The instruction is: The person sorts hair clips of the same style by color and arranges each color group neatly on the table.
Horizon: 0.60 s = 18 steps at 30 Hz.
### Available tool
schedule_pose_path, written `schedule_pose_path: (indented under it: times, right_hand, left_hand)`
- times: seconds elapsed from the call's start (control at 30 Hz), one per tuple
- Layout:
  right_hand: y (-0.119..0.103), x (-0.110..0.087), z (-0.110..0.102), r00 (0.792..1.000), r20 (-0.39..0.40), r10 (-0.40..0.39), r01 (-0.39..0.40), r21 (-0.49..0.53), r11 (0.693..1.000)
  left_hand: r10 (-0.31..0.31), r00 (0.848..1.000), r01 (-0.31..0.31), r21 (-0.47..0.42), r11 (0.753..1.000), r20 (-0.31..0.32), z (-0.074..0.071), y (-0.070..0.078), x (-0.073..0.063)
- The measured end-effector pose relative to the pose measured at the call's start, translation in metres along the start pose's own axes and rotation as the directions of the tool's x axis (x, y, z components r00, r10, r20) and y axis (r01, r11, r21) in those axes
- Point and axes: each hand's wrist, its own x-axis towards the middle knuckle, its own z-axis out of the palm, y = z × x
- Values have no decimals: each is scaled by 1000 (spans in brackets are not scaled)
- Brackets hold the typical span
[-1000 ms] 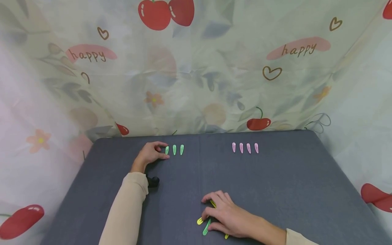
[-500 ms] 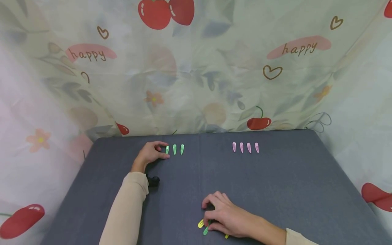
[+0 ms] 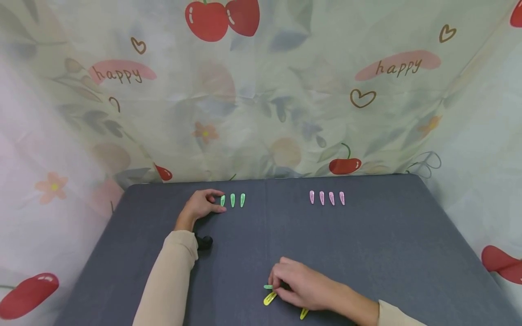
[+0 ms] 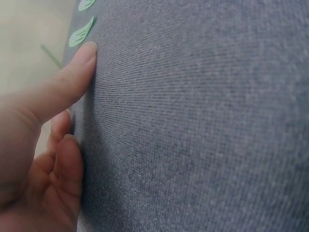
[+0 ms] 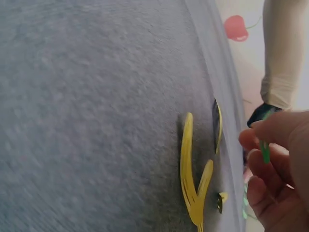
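In the head view my left hand [image 3: 201, 203] rests at the back left of the table, index finger and thumb at the two ends of the leftmost green hair clip [image 3: 222, 201]. Two more green hair clips [image 3: 233, 200] stand in line to its right. In the left wrist view the thumb [image 4: 83, 65] lies beside a green clip [image 4: 81, 34] and hides the gripped one. Near the front, my right hand [image 3: 302, 283] pinches another green hair clip [image 5: 264, 151] between thumb and fingers, lifted off the cloth. Yellow hair clips [image 3: 269, 298] lie beneath and beside this hand.
A row of pink hair clips [image 3: 321, 198] lies at the back right of the dark grey table [image 3: 387, 244]. A printed curtain [image 3: 253, 113] hangs behind the table and along both sides. In the right wrist view, yellow clips [image 5: 186, 166] lie on the cloth.
My right hand has closed on the green clip from the loose group and raised it slightly; its fingers have drawn together. My left hand has stayed in place.
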Motion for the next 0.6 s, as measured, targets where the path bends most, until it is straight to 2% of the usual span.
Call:
schedule_pose_path:
  times: [0.1,0.2,0.3,0.4,0.47,0.6]
  right_hand:
    - [2,2,-2,999,-36,7,-8,-26,1000]
    - [4,2,-3,995,-72,75,-77,-28,997]
    - [8,3,-5,976,-97,195,-190,55,980]
    - [12,4,-8,950,-103,296,-279,149,949]
    - [16,5,-11,938,-105,329,-308,177,935]
    - [23,10,-15,924,-136,357,-332,177,927]
  left_hand:
    - [-4,1000,4,-5,1000,-2,0,0,0]
    - [-4,1000,4,-5,1000,1,0,0,0]
    - [-4,1000,4,-9,1000,3,0,-1,0]
    - [-6,1000,6,-10,1000,1,0,-1,1]
    - [-3,1000,3,-8,1000,2,1,-2,1]
    - [-6,1000,6,-18,1000,8,1,-2,2]
